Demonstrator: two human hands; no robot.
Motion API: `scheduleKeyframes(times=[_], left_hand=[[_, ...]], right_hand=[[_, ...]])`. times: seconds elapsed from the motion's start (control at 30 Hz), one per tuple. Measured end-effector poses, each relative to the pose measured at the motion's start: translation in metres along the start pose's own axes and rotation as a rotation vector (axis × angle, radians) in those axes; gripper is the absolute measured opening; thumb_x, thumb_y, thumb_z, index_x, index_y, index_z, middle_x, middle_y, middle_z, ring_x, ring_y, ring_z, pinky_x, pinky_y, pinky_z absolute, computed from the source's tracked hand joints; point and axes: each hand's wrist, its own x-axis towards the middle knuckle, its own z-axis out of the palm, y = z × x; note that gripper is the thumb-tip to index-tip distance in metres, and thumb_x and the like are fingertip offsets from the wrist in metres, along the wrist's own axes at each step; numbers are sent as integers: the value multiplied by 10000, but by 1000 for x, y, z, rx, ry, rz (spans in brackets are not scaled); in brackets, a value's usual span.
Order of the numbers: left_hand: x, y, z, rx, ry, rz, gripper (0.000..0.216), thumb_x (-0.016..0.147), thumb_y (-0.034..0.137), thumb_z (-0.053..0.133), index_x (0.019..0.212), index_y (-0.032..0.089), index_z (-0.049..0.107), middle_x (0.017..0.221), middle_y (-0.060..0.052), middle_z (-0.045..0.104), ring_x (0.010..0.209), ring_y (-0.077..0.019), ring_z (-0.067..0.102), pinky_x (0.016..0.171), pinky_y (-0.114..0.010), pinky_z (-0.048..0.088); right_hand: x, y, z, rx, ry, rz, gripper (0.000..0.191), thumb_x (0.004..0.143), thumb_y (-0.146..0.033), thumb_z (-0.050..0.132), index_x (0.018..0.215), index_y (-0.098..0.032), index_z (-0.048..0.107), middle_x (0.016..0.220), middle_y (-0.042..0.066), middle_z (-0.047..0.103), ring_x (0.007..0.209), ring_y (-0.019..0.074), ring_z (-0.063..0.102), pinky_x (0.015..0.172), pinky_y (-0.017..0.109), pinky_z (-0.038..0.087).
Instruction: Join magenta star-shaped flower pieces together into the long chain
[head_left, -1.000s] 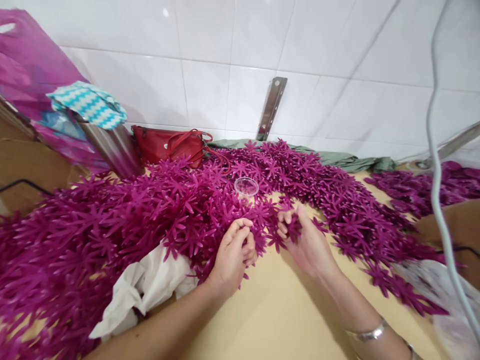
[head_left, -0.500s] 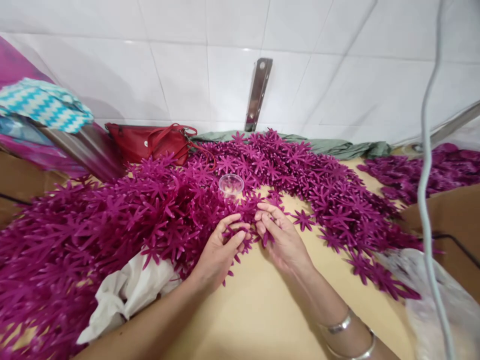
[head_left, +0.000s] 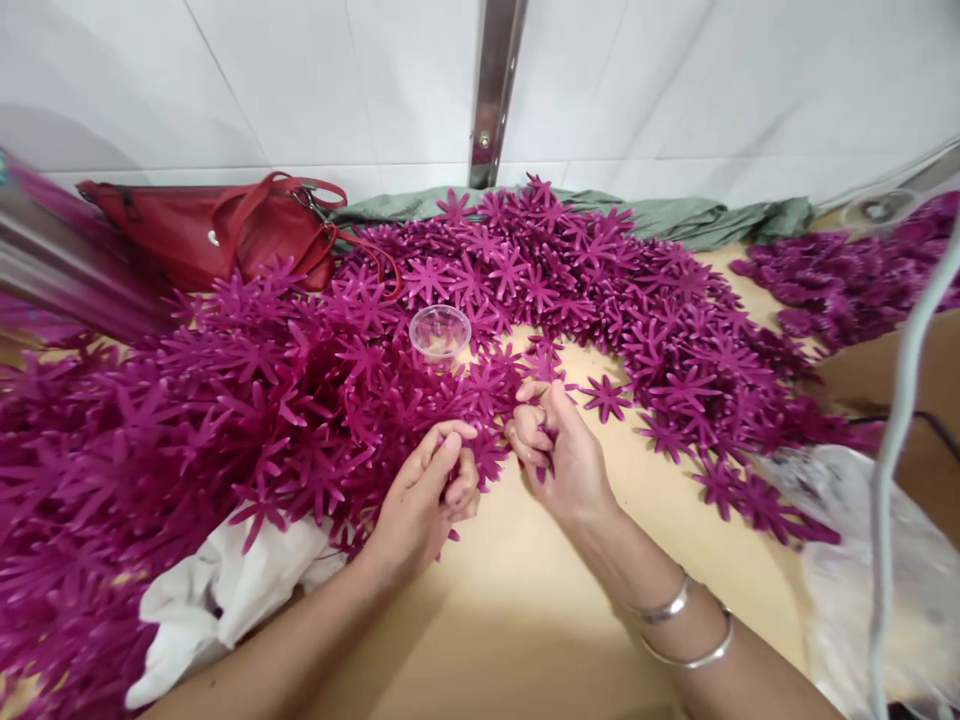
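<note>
My left hand (head_left: 429, 490) is closed, thumb pressed to the index finger and the other fingers curled. Magenta petal tips (head_left: 452, 536) stick out below it, from a star-shaped flower piece mostly hidden in the palm. My right hand (head_left: 564, 448) is also closed, fingers folded in, with a bit of magenta petal (head_left: 543, 474) showing under them. A narrow gap separates the hands. Just behind them lies a big heap of magenta star-shaped flower pieces (head_left: 322, 380). One loose flower piece (head_left: 606, 399) rests right of my right hand.
A clear plastic cup (head_left: 440, 332) stands among the pieces. Against the tiled wall are a red bag (head_left: 180, 235) and green cloth (head_left: 690, 220). White cloth (head_left: 225, 590) lies left, clear plastic film (head_left: 847, 560) right. A grey cable (head_left: 892, 480) hangs at right.
The view has tilted down and come closer. My fingers have curled in more, and the flower petals that showed between the left fingers are now mostly out of sight.
</note>
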Motion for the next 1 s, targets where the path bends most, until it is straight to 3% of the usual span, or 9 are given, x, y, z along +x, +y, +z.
scheduleKeyframes(times=[0.07,0.13,0.23,0.3,0.37,0.53,0.73,0.87,1.0], left_hand=[[-2,0,1,-33,-20,-23,407,984,592,578,974,188,625,584,76,363,502,-69,273,517,-188,320],[-4,-1,1,-72,-47,-46,487,972,649,544,925,174,638,632,55,370,559,-84,337,601,-219,417],[-2,-4,-3,-78,-82,-40,270,922,446,712,951,180,672,709,33,418,658,-101,419,695,-242,478],[0,-5,-5,-52,-81,-23,174,889,309,768,1000,197,697,721,29,441,675,-98,428,644,-200,445],[2,-6,-6,-28,-70,-18,180,903,304,765,1042,198,722,708,28,455,648,-85,416,564,-162,385],[4,-4,-5,-9,-46,-25,288,902,354,778,1129,181,743,778,17,555,532,-28,384,441,-131,312],[3,-8,-5,-31,-51,-37,261,942,372,725,1113,176,707,706,67,533,387,-1,296,360,-137,338],[4,-8,-6,-58,-85,12,223,968,387,687,1039,175,682,567,116,409,336,-12,238,387,-167,410],[2,-5,-7,-74,-118,-3,199,997,351,645,906,175,625,525,127,332,347,-8,223,478,-176,440]], right_hand=[[-2,-1,0,-34,-39,-36,261,879,-456,703,925,-251,548,664,-72,384,533,105,329,492,231,321],[-3,0,-2,-119,-102,-86,307,794,-314,772,984,-266,535,828,-39,496,695,129,483,632,256,442],[-1,5,-8,-313,-159,-134,323,816,-234,768,1059,-281,560,956,-14,543,858,158,540,753,282,482],[2,9,-13,-365,-147,-166,216,856,-243,750,1021,-261,611,992,5,567,893,164,552,775,286,487],[5,13,-15,-318,-135,-160,137,875,-263,747,970,-245,649,1051,22,615,872,155,570,781,289,495],[7,16,-10,-118,-154,-36,245,908,-392,751,1101,-263,672,1022,25,706,744,134,630,721,294,528],[8,15,-11,-164,-99,-143,287,970,-456,683,1183,-278,610,885,-22,688,681,112,647,664,255,502],[4,12,-12,-321,-53,-194,203,1041,-448,574,1114,-264,619,715,-66,540,551,89,469,533,237,371],[-2,9,-11,-462,-38,-239,222,1044,-455,561,1010,-242,612,670,-68,433,581,109,390,537,257,318]])
